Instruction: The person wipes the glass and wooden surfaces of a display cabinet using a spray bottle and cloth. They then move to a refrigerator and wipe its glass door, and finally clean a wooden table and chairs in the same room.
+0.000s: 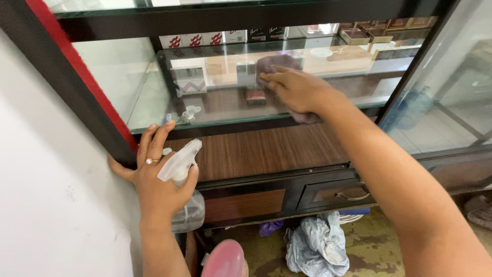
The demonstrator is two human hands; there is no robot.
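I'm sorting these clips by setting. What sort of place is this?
Probably a small shop. A glass display case with dark framing holds rows of small boxed goods on glass shelves. The right hand presses a cloth to the glass, and the left hand holds a spray bottle.

white-red boxes (pixel 195 39) top shelf, dark packs (pixel 266 34)

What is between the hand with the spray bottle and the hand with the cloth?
In the head view, only the cabinet's glass front and its brown wooden panel lie between the left hand and the right hand.
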